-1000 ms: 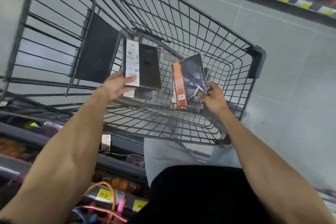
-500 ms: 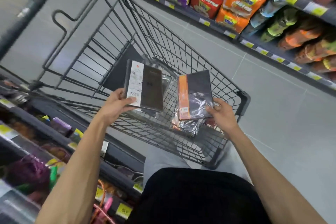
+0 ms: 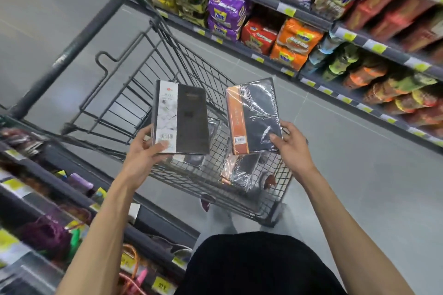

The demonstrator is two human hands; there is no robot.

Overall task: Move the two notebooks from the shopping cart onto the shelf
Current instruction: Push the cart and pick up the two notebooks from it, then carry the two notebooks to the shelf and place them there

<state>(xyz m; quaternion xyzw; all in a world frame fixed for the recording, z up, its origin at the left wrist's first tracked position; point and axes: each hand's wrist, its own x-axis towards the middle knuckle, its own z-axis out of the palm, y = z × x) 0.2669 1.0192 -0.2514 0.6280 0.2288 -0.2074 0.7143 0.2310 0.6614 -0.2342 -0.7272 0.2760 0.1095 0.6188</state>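
My left hand (image 3: 143,153) grips the lower left corner of a dark brown notebook with a white strip (image 3: 184,117), thumb on its barcode. My right hand (image 3: 291,148) grips the lower right corner of a dark notebook with an orange strip (image 3: 257,115), wrapped in clear film. Both notebooks are lifted above the grey wire shopping cart (image 3: 167,60), covers facing me. More wrapped notebooks (image 3: 239,170) lie on the cart's floor beneath them.
A shelf (image 3: 309,19) with snack bags and yellow price tags runs along the right, across a grey tiled aisle. A lower shelf (image 3: 79,196) with small goods runs along my left, close to the cart. My legs stand behind the cart.
Both hands have raised the notebooks up out of the cart. My view has tilted upward, bringing the right shelf into sight.
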